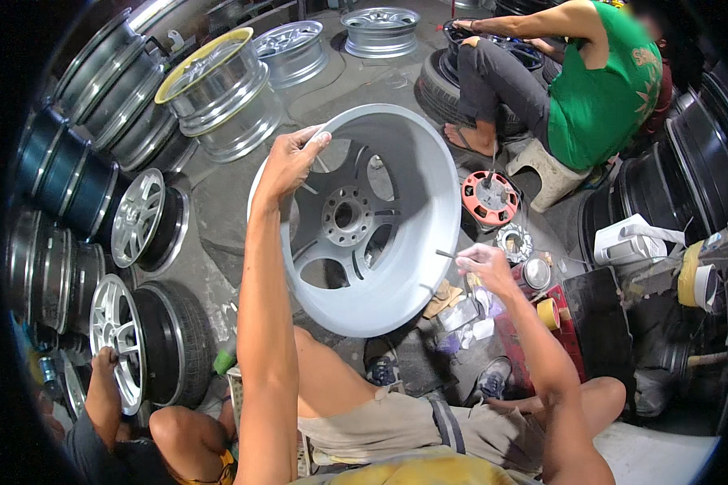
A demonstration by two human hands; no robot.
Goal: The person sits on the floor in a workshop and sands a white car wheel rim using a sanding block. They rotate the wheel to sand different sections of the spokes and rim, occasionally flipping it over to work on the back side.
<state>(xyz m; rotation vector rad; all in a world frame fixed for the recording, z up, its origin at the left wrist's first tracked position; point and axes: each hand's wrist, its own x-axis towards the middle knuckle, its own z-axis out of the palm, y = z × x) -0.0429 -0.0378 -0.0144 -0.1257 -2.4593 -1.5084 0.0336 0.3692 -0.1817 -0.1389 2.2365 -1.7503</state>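
Note:
A large grey wheel rim (421, 202) is tilted up in front of me, with its hollow back toward me and its spokes and hub deep inside. My left hand (294, 162) is closed over the upper left edge of the barrel, its thumb near the lip. Close to the lower right edge, my right hand (487, 267) pinches a thin dark stick-like tool (446, 255). The tool's tip overlaps the rim's inner wall in the picture; I cannot tell whether it touches.
Right of the rim lie a red-and-black reel (490, 198), a round tin (535, 273), yellow tape (548, 314) and crumpled packets (459, 314). A person in green (598, 89) sits beyond. Wheels (218, 89) stand far left; another person's hand (105, 360) touches a silver wheel (118, 339).

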